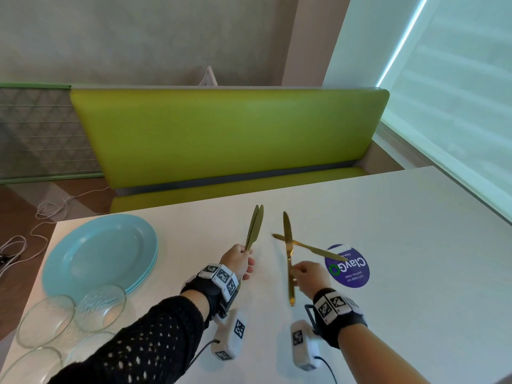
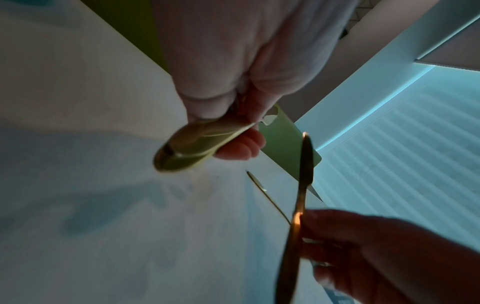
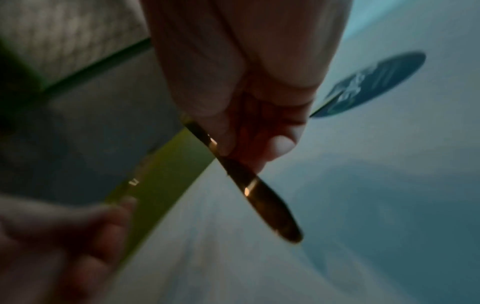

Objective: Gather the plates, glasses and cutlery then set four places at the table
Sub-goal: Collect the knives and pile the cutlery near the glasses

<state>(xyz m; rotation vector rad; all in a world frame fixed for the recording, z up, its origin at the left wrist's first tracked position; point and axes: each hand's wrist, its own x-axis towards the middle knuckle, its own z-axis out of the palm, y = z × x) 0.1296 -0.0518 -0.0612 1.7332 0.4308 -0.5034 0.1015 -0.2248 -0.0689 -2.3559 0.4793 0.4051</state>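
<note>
My left hand (image 1: 247,258) grips two gold knives (image 1: 255,227) by their handles, blades pointing away over the white table (image 1: 415,245). My right hand (image 1: 297,270) pinches a third gold knife (image 1: 287,239) at mid-handle and holds it upright just above the table. A fourth gold knife (image 1: 313,248) lies flat on the table, crossing under the held one. In the left wrist view the left hand's fingers (image 2: 241,148) curl round the handle ends (image 2: 187,152). The right wrist view shows the right hand's fingertips (image 3: 280,144) on the knife (image 3: 259,195). Light-blue plates (image 1: 102,250) sit stacked at the left.
Several clear glasses (image 1: 101,307) stand at the table's near left corner, beside the plates. A round purple sticker (image 1: 350,268) is stuck on the table right of my right hand. A green bench (image 1: 227,134) runs along the far edge. Cables (image 1: 41,214) lie on the floor at the left.
</note>
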